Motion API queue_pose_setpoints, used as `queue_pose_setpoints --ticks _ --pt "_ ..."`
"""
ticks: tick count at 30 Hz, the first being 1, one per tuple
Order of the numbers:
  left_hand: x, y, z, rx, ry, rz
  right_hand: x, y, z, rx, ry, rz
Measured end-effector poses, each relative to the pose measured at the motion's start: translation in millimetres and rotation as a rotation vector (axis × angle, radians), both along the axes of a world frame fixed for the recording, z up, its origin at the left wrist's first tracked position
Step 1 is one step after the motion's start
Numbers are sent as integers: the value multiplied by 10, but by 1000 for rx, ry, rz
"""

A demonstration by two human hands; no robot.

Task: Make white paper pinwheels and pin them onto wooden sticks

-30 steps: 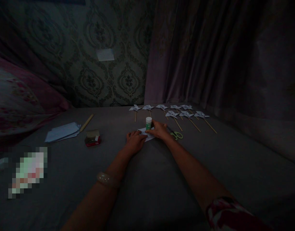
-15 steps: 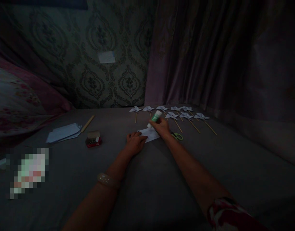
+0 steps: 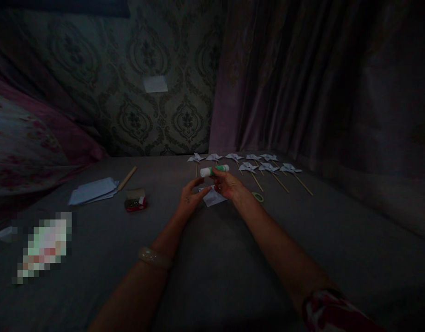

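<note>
A white and green glue stick (image 3: 215, 170) lies level in the grip of my right hand (image 3: 229, 184), above the table. My left hand (image 3: 191, 193) is just left of it, thumb and fingers apart, its fingertips close below the stick's white left end. Whether they touch it I cannot tell. Beneath both hands a white sheet of paper (image 3: 214, 198) rests on the cloth, partly covered by the fingers. Right of my right wrist the green handle of scissors (image 3: 258, 197) shows; the forearm hides the rest.
Several paper pinwheels (image 3: 248, 167) on sticks lie at the back right. On the left are a stack of paper sheets (image 3: 93, 191), some wooden sticks (image 3: 127, 178) and an open red box (image 3: 136, 203) of small metal pieces. A wall and curtains (image 3: 267, 83) stand behind.
My right hand has lifted the glue stick off the paper and turned it from steeply tilted to nearly level. My left hand has risen from lying flat on the paper, opening its thumb.
</note>
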State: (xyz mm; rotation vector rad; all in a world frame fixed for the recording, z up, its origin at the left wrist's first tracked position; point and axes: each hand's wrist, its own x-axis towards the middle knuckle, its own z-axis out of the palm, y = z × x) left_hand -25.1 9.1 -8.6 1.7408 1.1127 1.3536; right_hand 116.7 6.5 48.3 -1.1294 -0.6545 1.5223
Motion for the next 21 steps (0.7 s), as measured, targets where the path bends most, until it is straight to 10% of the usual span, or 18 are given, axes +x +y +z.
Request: queue_pose_setpoints --ticks 21 --pt "19 -7 14 -59 -424 -7 -290 -139 -198 -157 236 283"
